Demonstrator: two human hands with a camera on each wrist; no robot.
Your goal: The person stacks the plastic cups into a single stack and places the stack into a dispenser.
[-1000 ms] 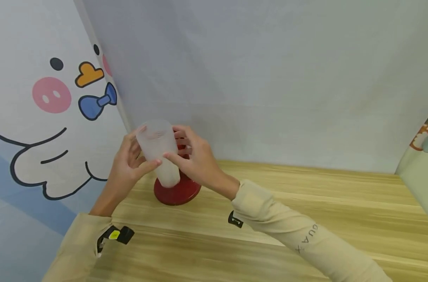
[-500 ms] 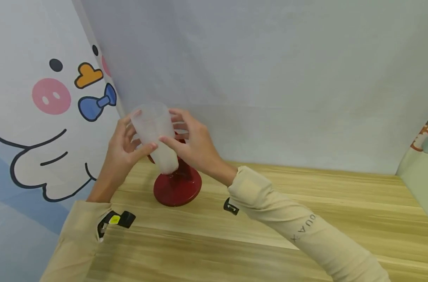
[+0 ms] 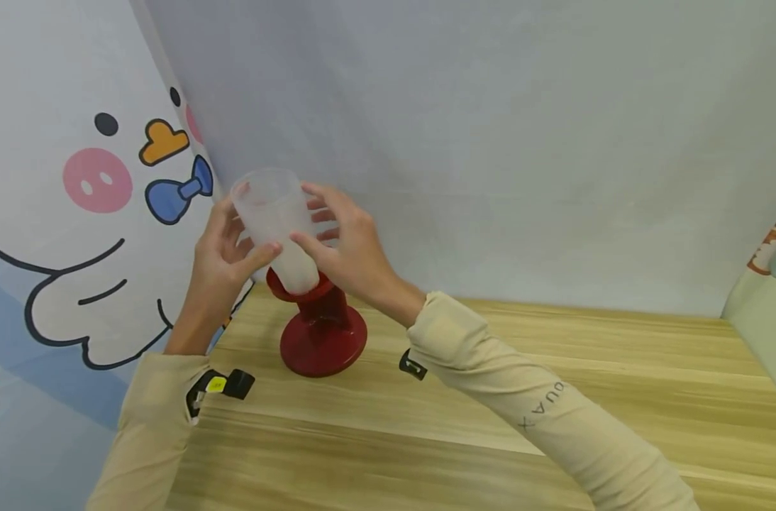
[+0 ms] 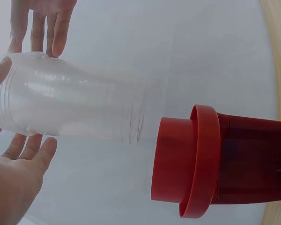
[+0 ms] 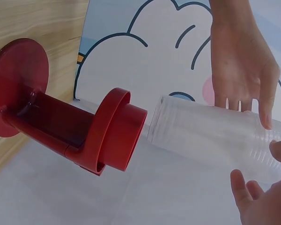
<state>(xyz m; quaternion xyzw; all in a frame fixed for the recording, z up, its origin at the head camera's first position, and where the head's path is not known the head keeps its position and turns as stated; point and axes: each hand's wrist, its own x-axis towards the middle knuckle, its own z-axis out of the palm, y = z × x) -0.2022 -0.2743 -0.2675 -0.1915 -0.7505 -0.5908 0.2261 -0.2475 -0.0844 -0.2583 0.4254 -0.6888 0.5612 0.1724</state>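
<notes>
A translucent, tapered plastic cup (image 3: 273, 213) hangs in the air between both hands, wide open end up. Ridged rings circle its wide part. My left hand (image 3: 215, 273) holds its left side, and my right hand (image 3: 356, 255) holds the right side, thumbs in front. Below stands a red stand (image 3: 324, 348) with a round base, a column and a ring-shaped collar (image 4: 175, 159) at the top. In the head view the cup's narrow end overlaps the collar; both wrist views show a small gap between cup (image 5: 201, 133) and collar.
The red stand rests on a wood-grain table (image 3: 490, 433). Behind it hangs a pale cloth wall (image 3: 490, 142). A cartoon-printed panel (image 3: 94, 298) closes off the left side. Black wrist straps (image 3: 237, 384) are on the sleeves.
Both hands have raised the cup and moved it slightly left, from in front of the red stand to above its collar, which has come into view. The stand has stayed in place.
</notes>
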